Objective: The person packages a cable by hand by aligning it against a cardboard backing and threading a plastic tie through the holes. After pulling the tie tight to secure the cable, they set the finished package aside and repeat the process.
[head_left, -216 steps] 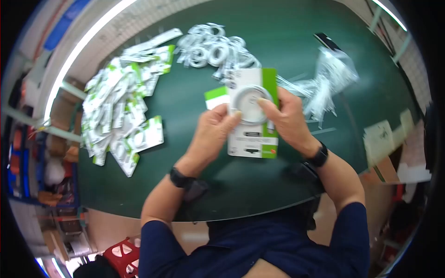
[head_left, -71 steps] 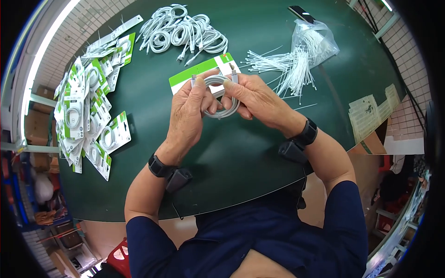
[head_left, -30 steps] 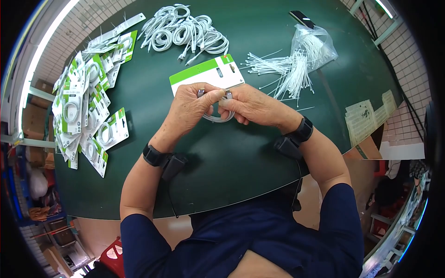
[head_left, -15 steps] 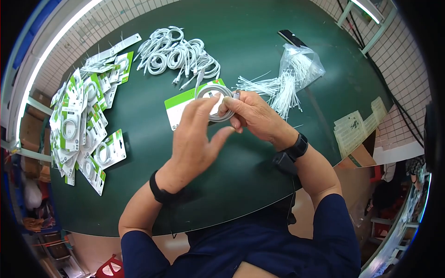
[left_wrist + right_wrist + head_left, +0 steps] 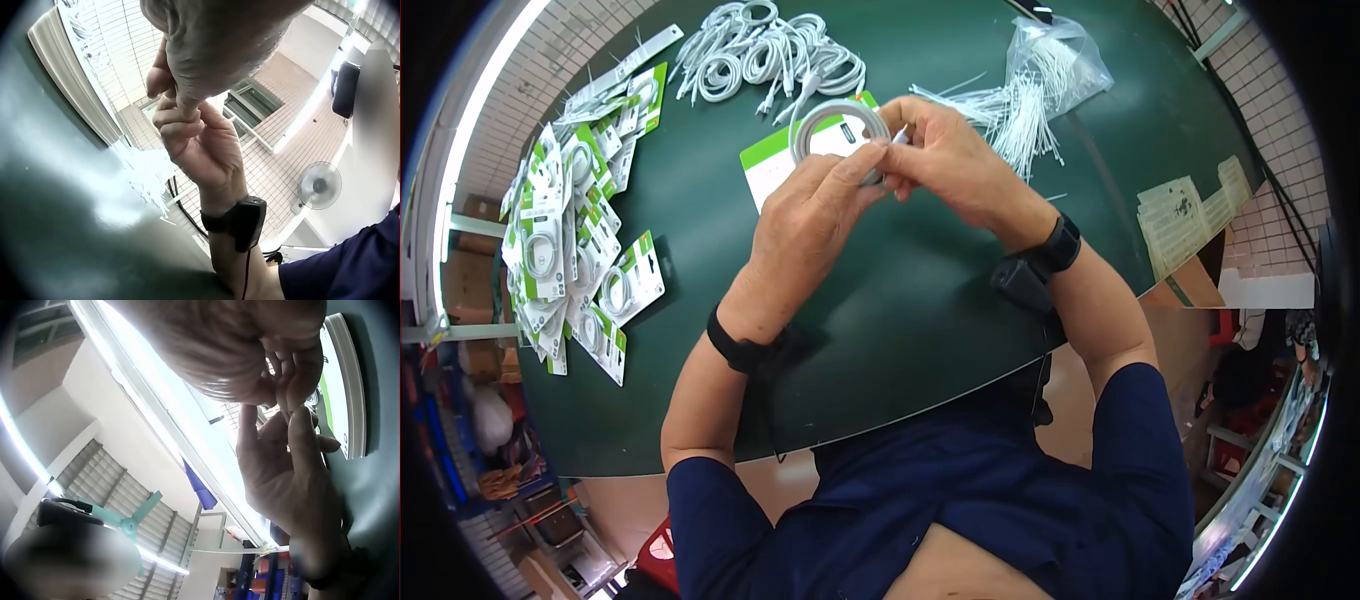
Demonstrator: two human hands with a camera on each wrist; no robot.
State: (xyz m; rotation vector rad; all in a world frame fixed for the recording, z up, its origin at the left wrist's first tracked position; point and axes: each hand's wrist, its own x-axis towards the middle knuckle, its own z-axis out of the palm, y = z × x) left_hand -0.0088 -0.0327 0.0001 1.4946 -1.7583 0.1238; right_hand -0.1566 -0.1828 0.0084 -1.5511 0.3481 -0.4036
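Over the green table (image 5: 880, 390), head view: left hand (image 5: 815, 205) and right hand (image 5: 950, 160) pinch a coiled white cable (image 5: 840, 105), hands touching. Left wrist view: tiled wall (image 5: 125, 50), round fan (image 5: 319, 185). Right wrist view: card stack (image 5: 351, 394) on table, teal-bladed fan (image 5: 129, 525) beyond.

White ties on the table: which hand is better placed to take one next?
Probably the right hand: the white ties lie close beside it, while the left hand is farther away.

Coiled cable (image 5: 840, 107): white, several turns, one connector (image 5: 809, 86) projecting
Hold: left hand (image 5: 805, 220) and right hand (image 5: 960, 168) pinch its near side
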